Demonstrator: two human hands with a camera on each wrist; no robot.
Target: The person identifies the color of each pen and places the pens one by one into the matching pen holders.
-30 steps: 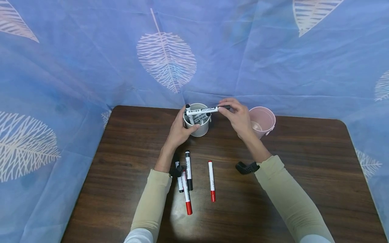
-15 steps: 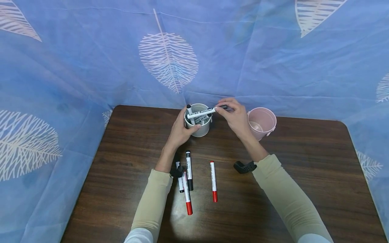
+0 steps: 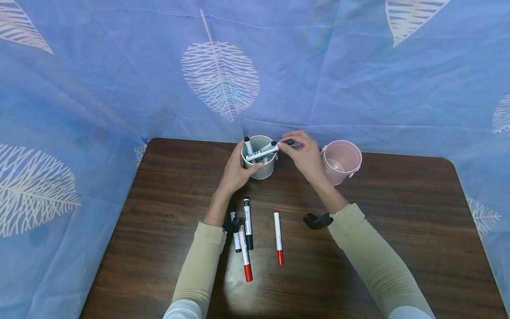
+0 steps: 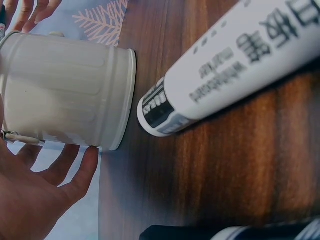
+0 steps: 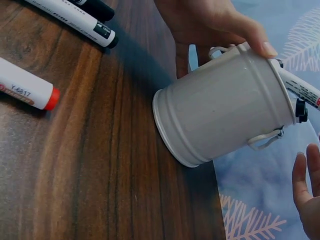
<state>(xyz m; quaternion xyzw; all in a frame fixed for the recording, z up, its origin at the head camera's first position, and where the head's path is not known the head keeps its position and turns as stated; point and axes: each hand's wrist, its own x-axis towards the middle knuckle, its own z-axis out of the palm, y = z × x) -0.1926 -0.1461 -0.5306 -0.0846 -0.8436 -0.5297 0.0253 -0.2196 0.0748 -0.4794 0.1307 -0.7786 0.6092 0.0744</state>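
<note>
A small pale grey bucket point(image 3: 264, 173) stands near the table's back edge with black-capped whiteboard markers point(image 3: 248, 143) inside. My left hand point(image 3: 233, 173) grips it from the left side, thumb across the front. With thumb and fingers, my right hand point(image 3: 306, 156) pinches the black end of another whiteboard marker point(image 3: 260, 153), which slants down to the left over the bucket's mouth. In the right wrist view this whiteboard marker point(image 5: 299, 86) appears beyond the rim, and my left thumb lies on the bucket point(image 5: 220, 110) near that rim.
Right of the grey bucket stands a pink bucket point(image 3: 336, 176). Closer to me lie a black marker point(image 3: 247, 221), a red marker point(image 3: 245, 253), a separate red marker point(image 3: 278, 232) and another black marker point(image 3: 237, 241), partly covered by my left wrist camera. A patterned blue cloth point(image 3: 287, 79) hangs behind the table.
My right hand has moved a little left, bringing the whiteboard marker lower over the bucket and tilting it more steeply. The left hand keeps its hold on the bucket.
</note>
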